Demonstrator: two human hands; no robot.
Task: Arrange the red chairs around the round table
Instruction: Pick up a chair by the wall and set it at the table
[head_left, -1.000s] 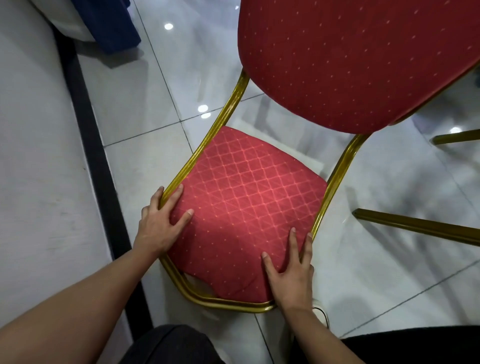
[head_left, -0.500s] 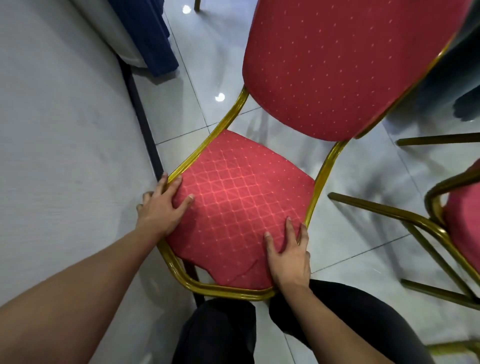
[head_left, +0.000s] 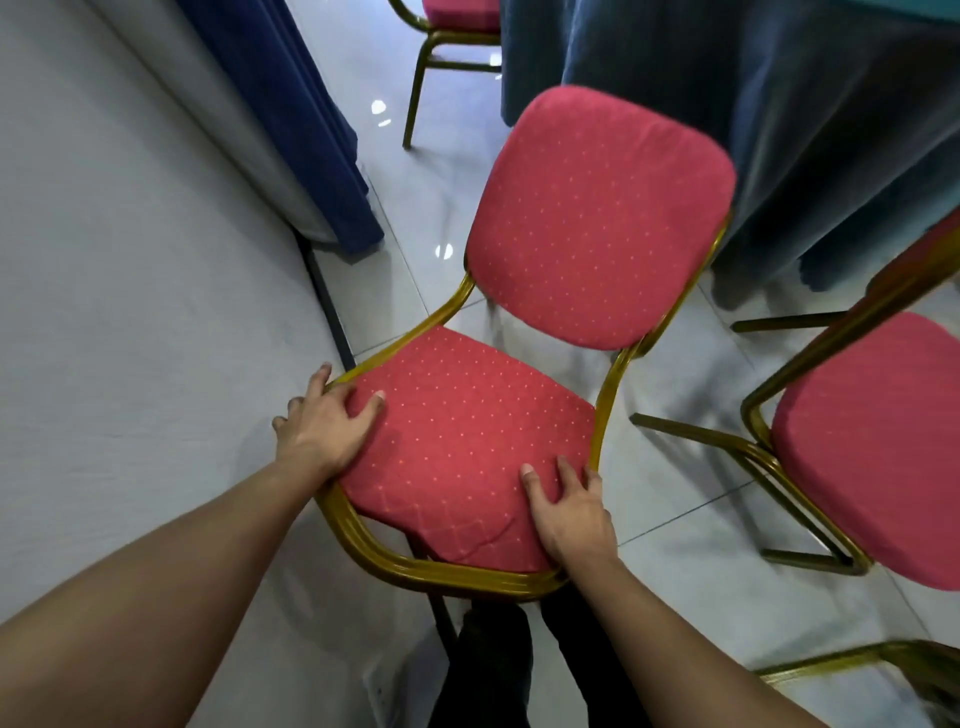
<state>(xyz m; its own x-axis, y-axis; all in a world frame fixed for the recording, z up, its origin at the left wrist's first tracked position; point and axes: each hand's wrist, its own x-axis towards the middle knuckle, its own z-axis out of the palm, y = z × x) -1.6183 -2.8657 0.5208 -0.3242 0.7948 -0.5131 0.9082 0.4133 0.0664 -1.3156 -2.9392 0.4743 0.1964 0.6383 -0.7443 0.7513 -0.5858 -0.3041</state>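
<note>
A red chair (head_left: 467, 447) with a gold metal frame is right in front of me, its padded back pointing away toward the round table (head_left: 779, 130), which is draped in dark blue-grey cloth. My left hand (head_left: 324, 426) grips the seat's left edge, thumb on the cushion and fingers over the frame. At the seat's front right corner, my right hand (head_left: 569, 512) holds the cushion beside the frame rail.
A second red chair (head_left: 872, 447) stands close on the right, beside the table cloth. A third chair (head_left: 452, 31) is at the far side. A grey wall (head_left: 130, 312) and a blue curtain (head_left: 291, 119) close off the left. Another gold frame (head_left: 857, 660) is at bottom right.
The chair has swung from steeply tipped toward me to nearly level, with its back now away from me. The table cloth and neighbouring chairs have come into view. Both hands kept their hold.
</note>
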